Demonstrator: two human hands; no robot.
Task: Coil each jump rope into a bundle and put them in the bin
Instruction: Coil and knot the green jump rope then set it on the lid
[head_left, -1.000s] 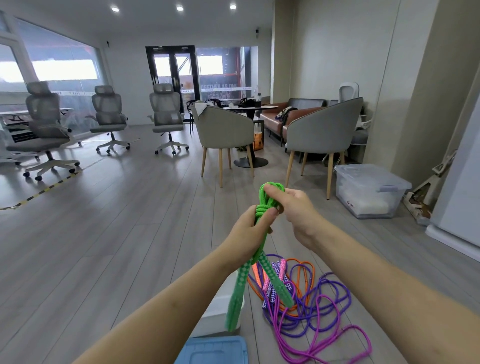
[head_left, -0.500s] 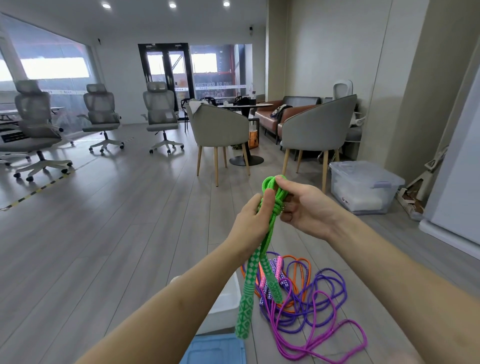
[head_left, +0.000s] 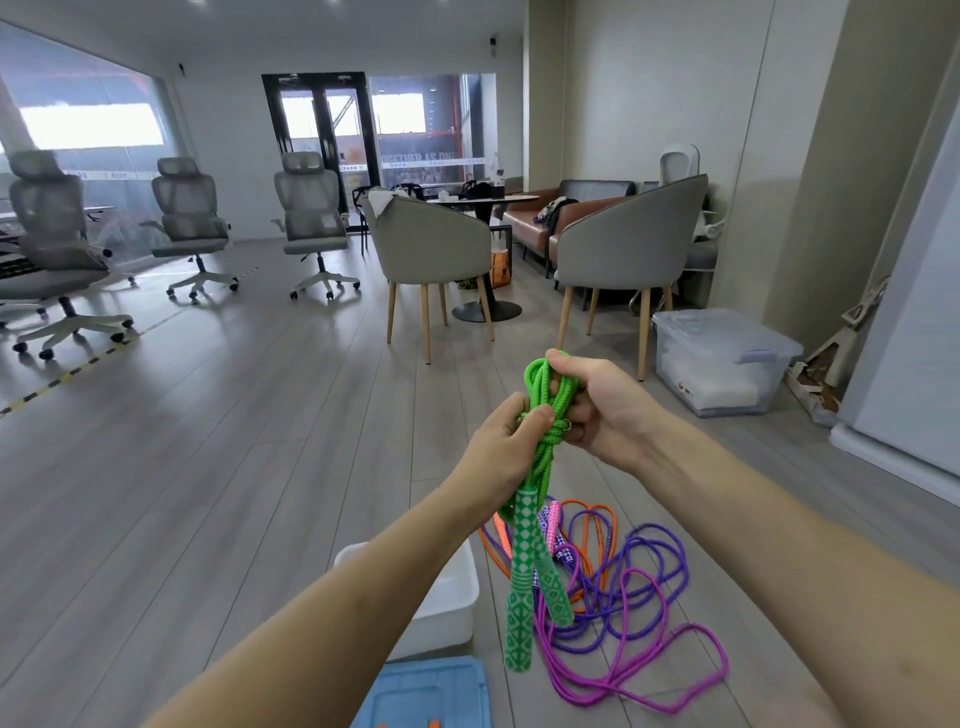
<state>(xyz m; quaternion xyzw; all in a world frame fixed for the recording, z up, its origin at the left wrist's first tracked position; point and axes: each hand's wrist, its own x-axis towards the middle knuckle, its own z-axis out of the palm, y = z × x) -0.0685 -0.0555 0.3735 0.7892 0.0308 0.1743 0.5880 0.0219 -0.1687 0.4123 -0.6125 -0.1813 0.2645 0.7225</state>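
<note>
Green jump rope (head_left: 546, 410), coiled: left hand (head_left: 506, 447) and right hand (head_left: 597, 400) both gripping its bundle, handles dangling above white bin (head_left: 457, 597) and loose ropes (head_left: 623, 597) on floor.

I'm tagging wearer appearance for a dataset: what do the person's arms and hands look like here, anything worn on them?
Both forearms are bare as far as the frame shows, with no sleeves, watch or wristband in view. The left hand and right hand are ungloved. A small metal ring shows beside the right hand's fingers, but it is unclear whether it is worn or belongs to the rope.
</note>
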